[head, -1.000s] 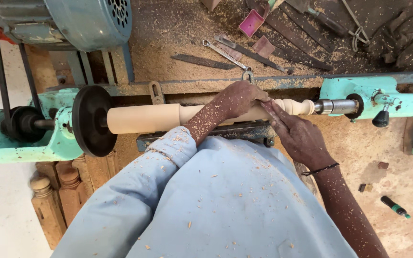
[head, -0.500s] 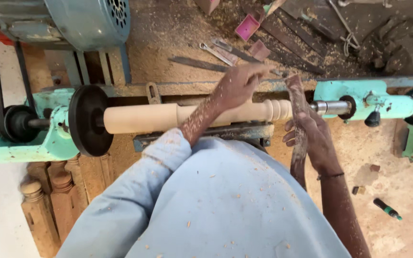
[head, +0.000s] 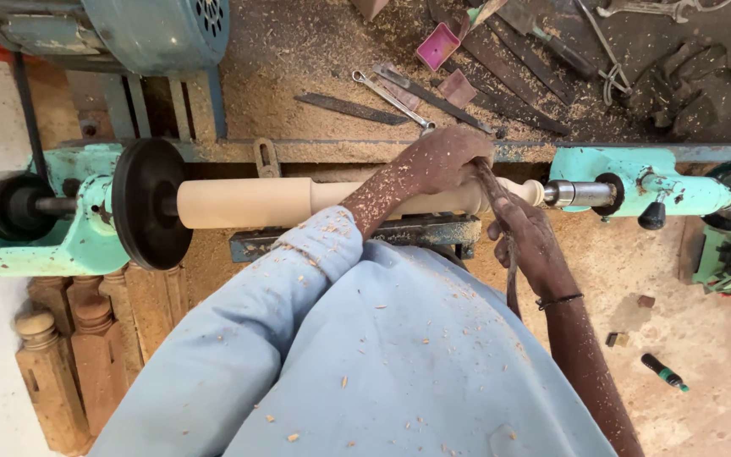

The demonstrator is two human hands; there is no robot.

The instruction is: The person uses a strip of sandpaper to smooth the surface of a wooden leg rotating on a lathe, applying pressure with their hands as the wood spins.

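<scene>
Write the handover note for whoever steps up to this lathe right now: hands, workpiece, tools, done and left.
Left hand: lies over the wooden spindle near its tailstock end, steadying the turning tool.
Right hand: grip closed on the tool's handle, below the lathe bed.
Spindle: mounted between the black faceplate and the turquoise tailstock.
Done: left part is a plain thick cylinder, the middle is thinner, with rounded beads at the right end.
Left: the thick part has no detail yet.
Spare tools lie in sawdust behind the bed; finished turned posts stand lower left.
</scene>
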